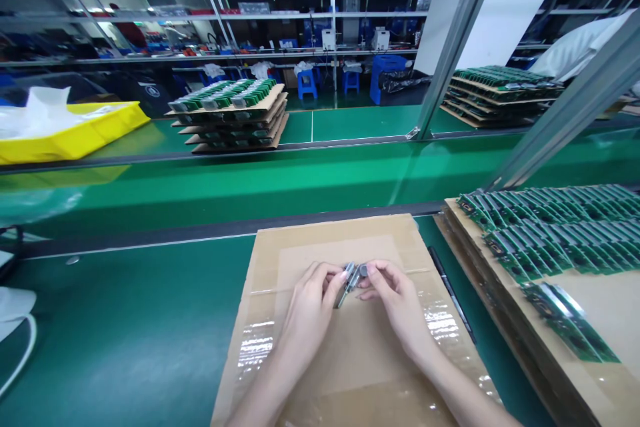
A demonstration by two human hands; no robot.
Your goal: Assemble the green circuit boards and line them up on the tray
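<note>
Over a taped cardboard sheet point(345, 360), both hands meet at a small circuit board point(345, 292) seen nearly edge-on and tilted. My left hand point(314, 297) is closed, pinching the board between thumb and fingers on its left side. My right hand point(400, 303) is closed too, its thumb and forefinger at a small round grey part point(363, 270) by the board's upper right. Whether that part is attached to the board, I cannot tell. Fingers hide much of the board.
At right, green circuit boards point(555, 247) stand in rows on stacked cardboard point(500, 293). A black pen point(453, 293) lies between stack and sheet. Behind are more stacked boards point(230, 97), a yellow bin point(75, 140) and a metal post point(453, 47). A white cable point(25, 353) lies left.
</note>
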